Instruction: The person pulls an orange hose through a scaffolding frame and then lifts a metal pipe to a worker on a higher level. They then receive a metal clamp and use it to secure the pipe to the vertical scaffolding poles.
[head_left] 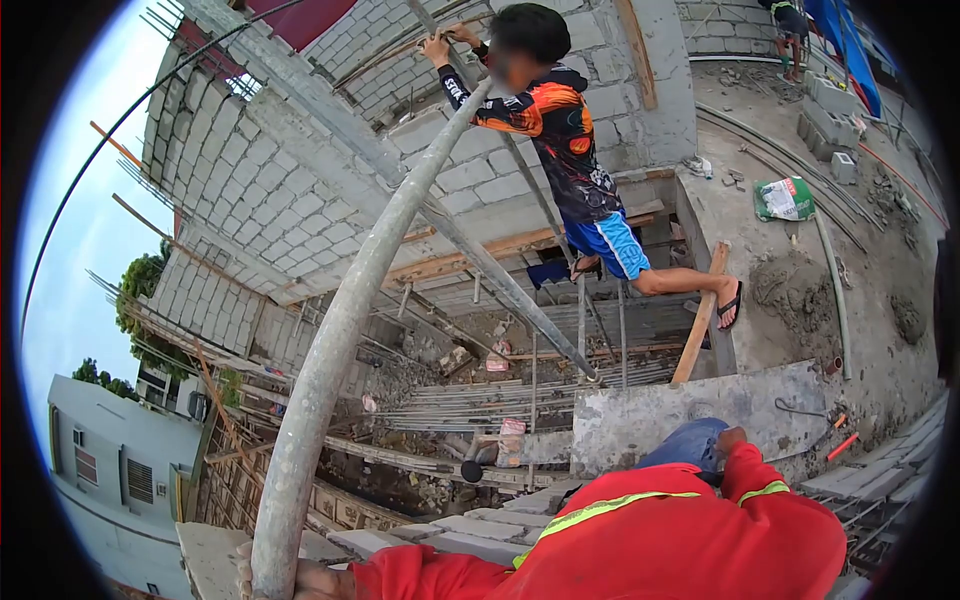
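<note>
A long grey metal pipe (pixel 345 320) slants up from the lower left, its far end near a co-worker's shoulder. My left hand (pixel 318 580) is wrapped round its lower end, partly hidden behind it. My right hand (pixel 735 438) rests by my blue jeans (pixel 690 445); its fingers are too small and hidden to make out. My red sleeves have yellow reflective bands. The co-worker (pixel 580 150), in an orange and black shirt, stands with legs apart, one sandalled foot on a wooden plank (pixel 703 315) and both hands raised at a slim pole.
Another metal post (pixel 480 265) crosses diagonally behind my pipe. Below is a deep pit with several pipes (pixel 480 405) and rubble. A concrete slab (pixel 690 410) lies ahead of me. Block walls (pixel 240 190) rise beyond; at right are a cement bag (pixel 784 199) and a mortar heap (pixel 800 300).
</note>
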